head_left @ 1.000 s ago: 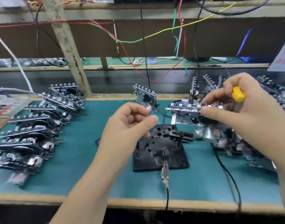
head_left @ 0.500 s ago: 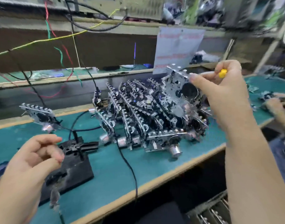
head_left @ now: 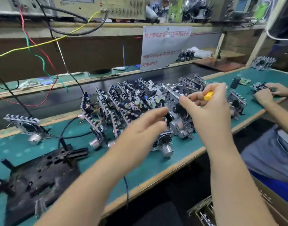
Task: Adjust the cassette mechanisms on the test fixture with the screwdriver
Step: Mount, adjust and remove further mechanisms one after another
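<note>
Right hand (head_left: 210, 110) grips the yellow-handled screwdriver (head_left: 208, 95) in curled fingers, thumb and forefinger also pinching the top edge of one cassette mechanism (head_left: 174, 101) at the right of the pile. Left hand (head_left: 145, 128) reaches toward the same unit, fingers straight and loose, holding nothing; motion blur hides whether it touches metal.

Pile of cassette mechanisms (head_left: 123, 108) stands on edge, packed together on the green bench mat (head_left: 180, 152). One separate mechanism (head_left: 25, 126) sits far left, wired up. Black test fixture (head_left: 42, 173) lies at lower left, unloaded, well apart from both hands.

Step, as judged: pick-up or return of a unit at the pile; no adjusting under way. Next move calls for a two-handed lift clear of neighbouring units, then seating on the fixture.

Writing: hanging notice (head_left: 164, 46) carries blue and red Chinese characters, too blurred to read. No brand legible on the instrument (head_left: 99, 7) above.

A second person's hands (head_left: 267, 95) work at far right.
</note>
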Available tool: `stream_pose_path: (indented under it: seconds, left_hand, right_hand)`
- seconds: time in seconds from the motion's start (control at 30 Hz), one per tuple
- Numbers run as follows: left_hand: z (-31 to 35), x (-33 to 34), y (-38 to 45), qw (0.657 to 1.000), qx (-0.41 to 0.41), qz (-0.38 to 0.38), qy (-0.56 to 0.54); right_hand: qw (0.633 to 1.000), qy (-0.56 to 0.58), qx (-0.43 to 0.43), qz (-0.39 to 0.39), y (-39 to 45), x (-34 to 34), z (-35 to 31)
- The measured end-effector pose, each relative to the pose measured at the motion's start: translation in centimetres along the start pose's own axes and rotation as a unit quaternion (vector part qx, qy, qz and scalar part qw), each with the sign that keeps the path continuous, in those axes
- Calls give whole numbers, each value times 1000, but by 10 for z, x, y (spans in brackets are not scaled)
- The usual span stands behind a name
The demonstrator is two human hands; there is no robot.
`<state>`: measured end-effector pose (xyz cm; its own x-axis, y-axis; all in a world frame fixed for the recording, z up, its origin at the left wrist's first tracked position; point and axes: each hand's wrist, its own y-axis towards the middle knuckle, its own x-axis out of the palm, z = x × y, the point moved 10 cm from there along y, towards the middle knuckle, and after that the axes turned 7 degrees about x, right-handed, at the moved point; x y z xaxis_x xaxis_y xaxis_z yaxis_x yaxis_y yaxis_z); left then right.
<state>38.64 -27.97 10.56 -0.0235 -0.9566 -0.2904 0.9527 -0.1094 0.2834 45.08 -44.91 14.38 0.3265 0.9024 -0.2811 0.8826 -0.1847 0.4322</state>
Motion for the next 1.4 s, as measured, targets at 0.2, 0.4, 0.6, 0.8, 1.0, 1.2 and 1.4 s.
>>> stream_pose_path:
  seconds: [0.2, 0.4, 0.6, 0.8, 1.0, 1.2, 1.4]
  left_hand:
    - [-2, 100, 41, 990, 25, -63, -120]
    - [10, 155, 58, 982, 59, -111, -139]
    - [-35, 186, 74, 983, -76, -116, -116]
    - [-75, 204, 99, 972, -154, -109, -139]
    - [-89, 192, 113, 966, -180, -84, -163]
    - [-73, 176, 88, 949, -136, -44, -279]
    - [-29, 70, 17, 918, -44, 115, -377]
  right_hand:
    - [995, -17, 52, 85, 9, -50, 41]
    - [980, -53, 62, 182, 14, -94, 73]
    - [975, -131, 155, 93, 24, -60, 144]
    - [971, -155, 169, 70, 63, -46, 160]
    - [972, -119, 194, 56, 80, -21, 168]
    - [969, -197, 147, 16, 69, -14, 126]
    - [998, -31, -26, -51, -15, 44, -5]
